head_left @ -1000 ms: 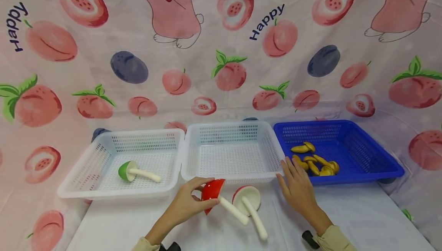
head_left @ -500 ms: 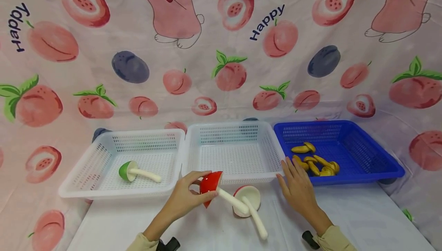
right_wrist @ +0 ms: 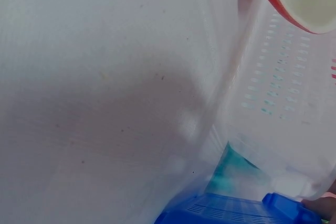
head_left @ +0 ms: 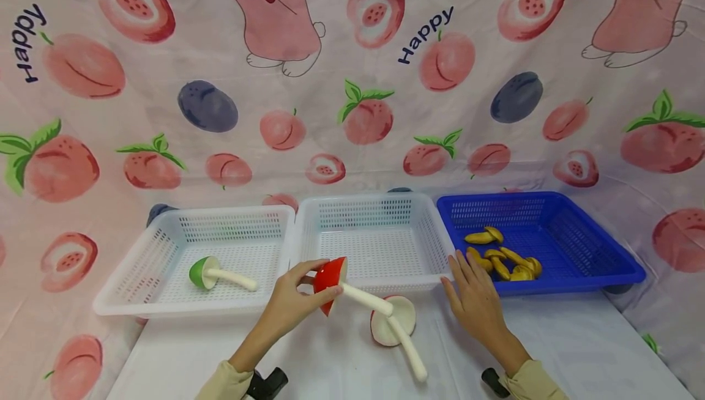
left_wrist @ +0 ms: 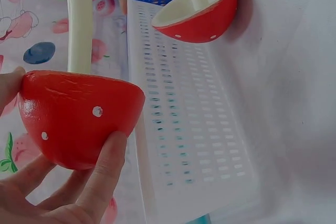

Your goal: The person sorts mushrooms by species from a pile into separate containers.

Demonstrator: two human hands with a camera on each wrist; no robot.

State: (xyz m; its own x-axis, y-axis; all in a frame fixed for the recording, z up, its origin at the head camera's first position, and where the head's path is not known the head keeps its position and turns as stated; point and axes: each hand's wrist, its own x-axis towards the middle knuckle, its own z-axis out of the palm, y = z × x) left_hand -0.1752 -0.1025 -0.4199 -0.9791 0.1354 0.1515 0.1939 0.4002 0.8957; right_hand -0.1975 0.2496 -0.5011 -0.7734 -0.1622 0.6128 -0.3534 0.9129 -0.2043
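My left hand (head_left: 294, 299) grips a toy mushroom by its red, white-dotted cap (head_left: 329, 281), the cream stem pointing right and slightly down. In the left wrist view, fingers and thumb curl round the cap (left_wrist: 79, 119). A second red mushroom (head_left: 404, 311) lies on the table in front of the middle white basket (head_left: 380, 282), its pale underside facing up; the held stem overlaps it in the head view. My right hand (head_left: 476, 299) has its fingers extended at the meeting rims of the middle basket and the blue basket (head_left: 584, 281), holding nothing.
In the left white basket (head_left: 165, 309) lies a green-capped mushroom (head_left: 206, 273). Several yellow-brown mushrooms (head_left: 496, 262) lie in the blue basket. Behind the row hangs a fruit-patterned cloth (head_left: 330, 112). White cloth covers the table (head_left: 187, 357).
My left hand has lifted the red mushroom up and slightly left, toward the front rim of the middle basket. The right hand and the second red mushroom have stayed put.
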